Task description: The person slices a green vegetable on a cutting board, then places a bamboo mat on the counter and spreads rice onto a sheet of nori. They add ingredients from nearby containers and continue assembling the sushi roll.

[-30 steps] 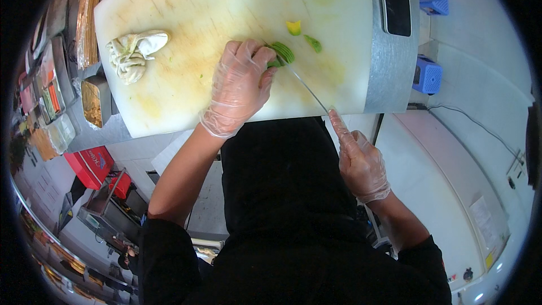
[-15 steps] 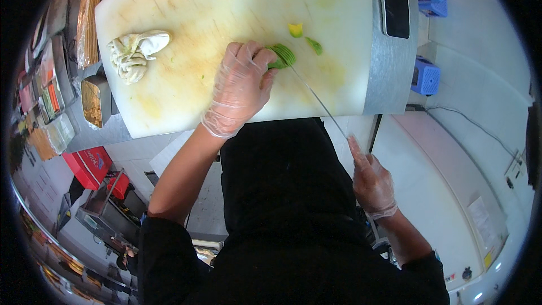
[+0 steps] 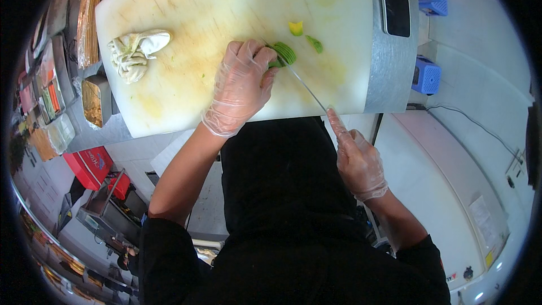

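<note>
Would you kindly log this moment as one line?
left hand steadies green vegetable | right hand holds knife, blade at vegetable | cutting board

Gloved left hand (image 3: 241,82) is pinning the sliced green vegetable (image 3: 282,53) on the pale plastic cutting board (image 3: 186,5); gloved right hand (image 3: 358,161) is pressing a thin long-bladed knife (image 3: 305,83) against it.

A green vegetable (image 3: 282,53) is seen on a cream, yellow-stained board (image 3: 214,0). Both hands are covered by clear gloves; a whitish cloth (image 3: 134,52) and a red box (image 3: 90,165) are seen.
</note>
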Motion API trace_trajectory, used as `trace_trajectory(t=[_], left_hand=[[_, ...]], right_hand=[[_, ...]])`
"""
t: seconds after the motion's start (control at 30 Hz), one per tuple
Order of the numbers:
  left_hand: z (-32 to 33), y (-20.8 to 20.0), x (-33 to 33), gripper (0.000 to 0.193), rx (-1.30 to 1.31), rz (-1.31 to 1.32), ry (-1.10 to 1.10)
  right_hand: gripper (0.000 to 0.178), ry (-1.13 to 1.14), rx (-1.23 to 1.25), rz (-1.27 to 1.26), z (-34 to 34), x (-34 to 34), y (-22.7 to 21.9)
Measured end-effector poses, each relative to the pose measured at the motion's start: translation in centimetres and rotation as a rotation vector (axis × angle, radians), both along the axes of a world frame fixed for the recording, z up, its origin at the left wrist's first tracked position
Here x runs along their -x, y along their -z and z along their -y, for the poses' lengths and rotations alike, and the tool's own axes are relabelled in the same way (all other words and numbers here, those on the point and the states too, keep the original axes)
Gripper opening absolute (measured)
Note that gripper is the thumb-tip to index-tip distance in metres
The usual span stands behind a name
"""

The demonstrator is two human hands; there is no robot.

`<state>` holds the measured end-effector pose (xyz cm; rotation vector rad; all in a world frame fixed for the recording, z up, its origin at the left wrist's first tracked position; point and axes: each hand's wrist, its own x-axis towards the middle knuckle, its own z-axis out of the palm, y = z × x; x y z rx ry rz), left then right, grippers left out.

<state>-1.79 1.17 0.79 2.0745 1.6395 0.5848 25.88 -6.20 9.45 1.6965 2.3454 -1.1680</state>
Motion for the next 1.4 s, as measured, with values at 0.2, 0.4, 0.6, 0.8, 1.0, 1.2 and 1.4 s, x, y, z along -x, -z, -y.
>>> trace_trajectory(t=[0.2, 0.4, 0.6, 0.8, 1.0, 1.2, 1.4], left_hand=[[0.1, 0.2, 0.0, 0.031, 0.014, -0.004, -0.006], [0.2, 0.2, 0.2, 0.032, 0.026, 0.003, -0.006], [0.3, 0.5, 0.2, 0.034, -0.003, 0.017, -0.005], [0.3, 0.4, 0.2, 0.035, -0.012, 0.024, -0.009], [0.3, 0.6, 0.3, 0.034, -0.019, 0.026, -0.006], [0.4, 0.5, 0.2, 0.031, 0.018, -0.005, -0.014], [0.5, 0.5, 0.4, 0.034, 0.014, 0.014, -0.009]], right_hand=[[0.068, 0.033, 0.190, 0.195, 2.1, -2.0, -0.8], [0.070, 0.065, 0.244, 0.248, 3.9, -3.8, -3.4], [0.069, 0.028, 0.053, 0.099, 1.0, -0.2, -1.1], [0.070, 0.021, -0.007, 0.002, 0.7, 0.8, -0.1], [0.072, 0.025, 0.027, 0.003, 1.0, 0.4, 0.4], [0.067, 0.058, 0.222, 0.232, 3.2, -2.3, -1.9], [0.072, 0.060, 0.132, 0.173, 3.1, -1.7, -2.4]])
